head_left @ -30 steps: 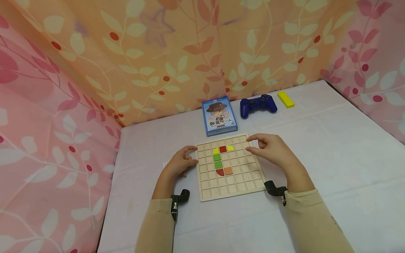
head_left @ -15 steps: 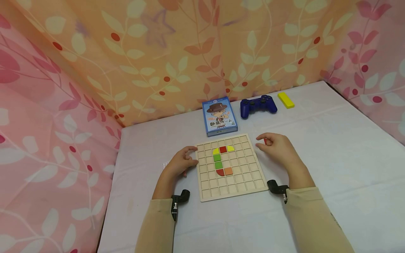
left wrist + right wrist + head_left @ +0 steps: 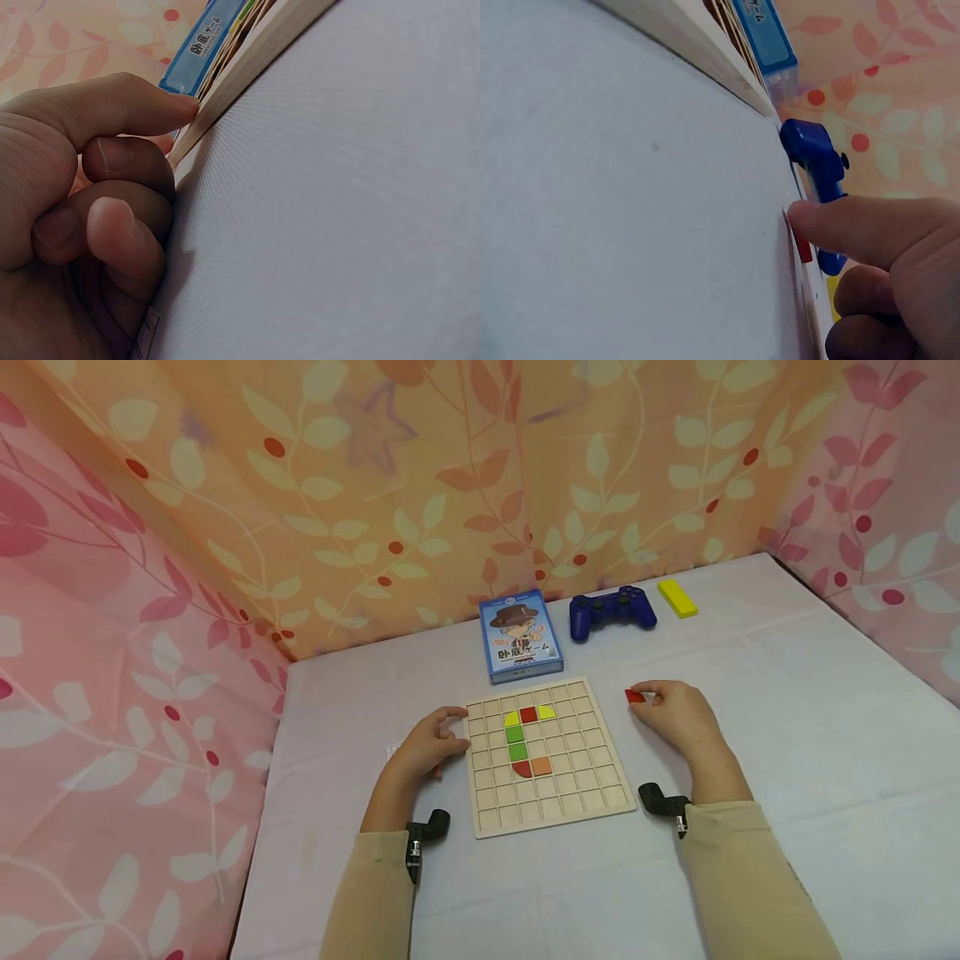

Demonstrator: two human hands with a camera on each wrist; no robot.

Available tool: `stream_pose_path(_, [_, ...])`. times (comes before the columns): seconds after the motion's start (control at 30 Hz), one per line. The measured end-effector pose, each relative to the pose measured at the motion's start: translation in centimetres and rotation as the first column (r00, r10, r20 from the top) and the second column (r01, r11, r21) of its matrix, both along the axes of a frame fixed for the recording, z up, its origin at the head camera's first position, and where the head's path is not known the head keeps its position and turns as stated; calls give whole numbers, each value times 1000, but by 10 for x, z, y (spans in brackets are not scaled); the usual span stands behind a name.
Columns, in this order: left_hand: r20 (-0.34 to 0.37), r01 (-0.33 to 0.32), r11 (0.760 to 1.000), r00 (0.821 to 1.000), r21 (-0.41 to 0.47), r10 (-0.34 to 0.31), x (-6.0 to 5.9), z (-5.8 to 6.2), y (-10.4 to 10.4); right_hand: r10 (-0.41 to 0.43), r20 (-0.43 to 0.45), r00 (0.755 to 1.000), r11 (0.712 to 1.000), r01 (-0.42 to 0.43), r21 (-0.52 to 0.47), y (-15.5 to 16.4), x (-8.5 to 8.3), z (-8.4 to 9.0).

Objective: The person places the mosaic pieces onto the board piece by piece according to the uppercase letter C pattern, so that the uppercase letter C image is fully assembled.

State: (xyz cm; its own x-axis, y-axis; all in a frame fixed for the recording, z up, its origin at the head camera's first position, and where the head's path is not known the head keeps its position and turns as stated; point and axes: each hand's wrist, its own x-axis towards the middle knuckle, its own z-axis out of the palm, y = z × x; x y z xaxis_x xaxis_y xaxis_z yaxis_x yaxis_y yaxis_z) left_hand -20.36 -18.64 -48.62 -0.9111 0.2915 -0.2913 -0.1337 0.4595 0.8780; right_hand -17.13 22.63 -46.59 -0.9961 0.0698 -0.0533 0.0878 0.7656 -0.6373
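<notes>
A wooden grid board (image 3: 547, 802) lies on the white table, with yellow, red, green and orange pieces (image 3: 528, 741) set in its cells. My left hand (image 3: 456, 731) sits at the board's left edge. In the left wrist view one fingertip (image 3: 176, 105) touches that edge (image 3: 247, 64) while the other fingers are curled. My right hand (image 3: 645, 697) rests on the table to the right of the board's far corner and pinches a small red piece (image 3: 634, 696). The right wrist view shows the red piece (image 3: 803, 249) under a fingertip, down at the table surface.
A blue card box (image 3: 521, 635) lies just behind the board. To its right lie a blue game controller (image 3: 612, 608) and a yellow block (image 3: 677, 596). A small gridded paper (image 3: 390, 750) lies under my left hand. Patterned curtains close off the back and both sides.
My right hand has moved right from above the board's far right corner and down to the table beside it, with the red piece now showing at its fingertips. The left hand has stayed put.
</notes>
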Motion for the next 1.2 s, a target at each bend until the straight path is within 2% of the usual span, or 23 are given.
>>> stream_pose_path(0.43, [-9,1,1000,1000,-17,-1,0,0,1,-41,-27,999,999,41,28,1,-4,-7])
stream_pose_path(0.8, [-5,-1,1000,1000,-4,1,0,-2,-1,-71,-136,988,995,80,66,0,-12,-16])
stream_pose_path(0.9, [-10,-1,1000,1000,0,1,0,-2,-1,-43,-107,993,996,51,71,0,-13,-15])
stream_pose_path(1.07, [-5,-3,1000,1000,4,3,0,-2,-1,49,-2,999,997,-48,56,4,-14,-12])
stream_pose_path(1.2, [-2,-4,1000,1000,10,4,0,-2,-1,63,13,998,997,-64,41,6,-14,-12])
